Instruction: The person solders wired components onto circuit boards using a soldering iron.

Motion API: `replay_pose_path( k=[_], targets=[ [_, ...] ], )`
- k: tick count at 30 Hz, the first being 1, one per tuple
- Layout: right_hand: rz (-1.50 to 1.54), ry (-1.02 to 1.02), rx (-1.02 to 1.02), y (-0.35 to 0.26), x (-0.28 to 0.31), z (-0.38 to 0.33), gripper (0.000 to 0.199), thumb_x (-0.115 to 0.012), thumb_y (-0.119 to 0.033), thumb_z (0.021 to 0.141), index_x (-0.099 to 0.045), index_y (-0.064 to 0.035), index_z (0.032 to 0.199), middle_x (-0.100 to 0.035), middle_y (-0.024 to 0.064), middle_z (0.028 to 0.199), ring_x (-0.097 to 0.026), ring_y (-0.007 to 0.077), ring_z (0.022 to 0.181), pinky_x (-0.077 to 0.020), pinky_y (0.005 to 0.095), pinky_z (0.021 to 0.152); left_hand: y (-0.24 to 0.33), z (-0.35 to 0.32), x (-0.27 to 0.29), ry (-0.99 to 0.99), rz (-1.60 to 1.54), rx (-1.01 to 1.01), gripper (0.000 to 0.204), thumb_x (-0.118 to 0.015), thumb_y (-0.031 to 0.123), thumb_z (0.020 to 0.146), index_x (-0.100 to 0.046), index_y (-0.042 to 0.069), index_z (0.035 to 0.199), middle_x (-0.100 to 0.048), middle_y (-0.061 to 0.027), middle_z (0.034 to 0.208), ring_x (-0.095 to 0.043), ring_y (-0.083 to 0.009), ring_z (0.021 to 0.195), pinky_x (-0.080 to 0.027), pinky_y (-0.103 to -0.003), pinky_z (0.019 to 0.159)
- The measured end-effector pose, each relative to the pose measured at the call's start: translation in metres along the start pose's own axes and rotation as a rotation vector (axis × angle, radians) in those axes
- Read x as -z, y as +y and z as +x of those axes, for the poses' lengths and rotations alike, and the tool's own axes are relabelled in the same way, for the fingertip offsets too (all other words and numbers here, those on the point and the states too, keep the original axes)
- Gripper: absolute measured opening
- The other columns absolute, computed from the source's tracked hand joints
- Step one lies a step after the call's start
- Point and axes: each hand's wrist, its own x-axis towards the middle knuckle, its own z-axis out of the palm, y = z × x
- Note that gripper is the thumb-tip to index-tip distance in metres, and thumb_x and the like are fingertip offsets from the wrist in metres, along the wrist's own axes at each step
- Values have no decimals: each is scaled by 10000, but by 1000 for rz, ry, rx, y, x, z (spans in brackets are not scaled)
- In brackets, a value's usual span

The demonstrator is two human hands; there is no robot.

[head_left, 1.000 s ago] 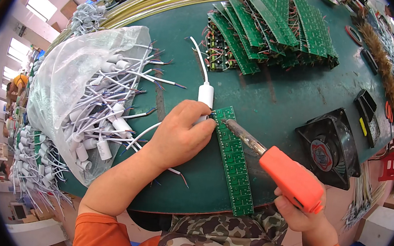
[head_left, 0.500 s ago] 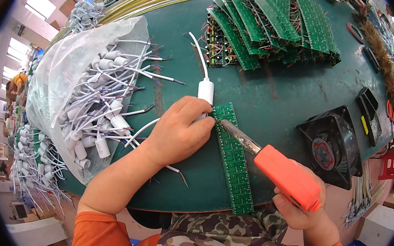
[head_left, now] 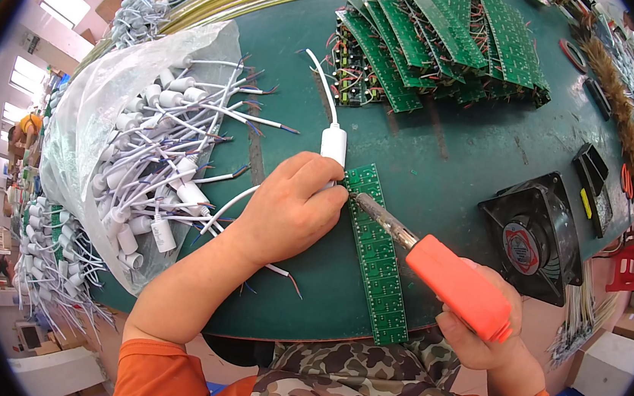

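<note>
My right hand [head_left: 484, 321] grips the orange handle of a soldering iron [head_left: 457, 284]. The iron's metal tip reaches left to the far end of a long green circuit board panel [head_left: 380, 269], beside my left fingertips. My left hand [head_left: 293, 203] is closed at that end of the panel, its thumb and forefinger pinched together; what lies between them is mostly hidden. Just beyond the fingers stands a white cylindrical connector [head_left: 333, 145] with a white cable [head_left: 321, 76] running away from it. Another white cable [head_left: 236, 205] passes out under my left hand.
Left, a clear plastic bag [head_left: 89, 111] holds many white connectors with cables [head_left: 171, 169]. Green circuit boards [head_left: 439, 42] are stacked at the back. A black fan [head_left: 531, 238] stands right, near a black tray [head_left: 593, 186]. The table's front edge [head_left: 288, 340] is close to my body.
Very little differs. The soldering iron's handle has shifted slightly left, while its tip stays by the board's far end. My left hand keeps its pinch.
</note>
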Motion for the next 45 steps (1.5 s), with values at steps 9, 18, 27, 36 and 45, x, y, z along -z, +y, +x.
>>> replay_pose_path(
  k=[9, 18, 27, 36, 45],
  targets=[
    [-54, 39, 39, -4, 1, 4, 691, -755, 55, 705, -545, 76, 1364, -705, 147, 959, -663, 288, 713, -515, 362, 621, 0, 0, 0, 3, -2, 3, 257, -762, -48, 679, -630, 20, 890, -613, -115, 1010, -634, -318, 898, -543, -404, 786],
    [13, 36, 31, -5, -1, 5, 674, -767, 45, 704, -560, 78, 1344, -706, 143, 946, -649, 273, 688, -510, 352, 610, 1, -1, 0, 4, 6, 5, 251, -764, -41, 684, -635, 21, 891, -613, -113, 1019, -636, -317, 917, -547, -405, 801],
    [-138, -10, 6, -7, 14, -16, 688, -800, 4, 756, -506, 107, 1369, -697, 235, 1143, -709, 306, 811, -569, 376, 709, 1, 0, 0, 12, 10, -1, 175, -719, 13, 704, -635, 25, 857, -580, -115, 1006, -623, -316, 920, -533, -424, 832],
    [-123, -1, -110, -11, 17, -42, 561, -786, -112, 831, -578, 102, 1307, -656, 258, 1262, -729, 360, 994, -589, 407, 847, 3, -2, 1, 9, 10, 9, 221, -758, -30, 698, -641, 27, 877, -620, -110, 1023, -643, -315, 919, -553, -407, 810],
    [-3, 91, -225, -21, 16, -53, 556, -779, -122, 838, -580, 101, 1306, -696, 226, 1190, -739, 334, 980, -589, 389, 844, 3, -5, 5, -19, 71, -19, 275, -786, 28, 722, -671, 47, 971, -633, -109, 1077, -640, -321, 965, -529, -434, 848]
  ],
)
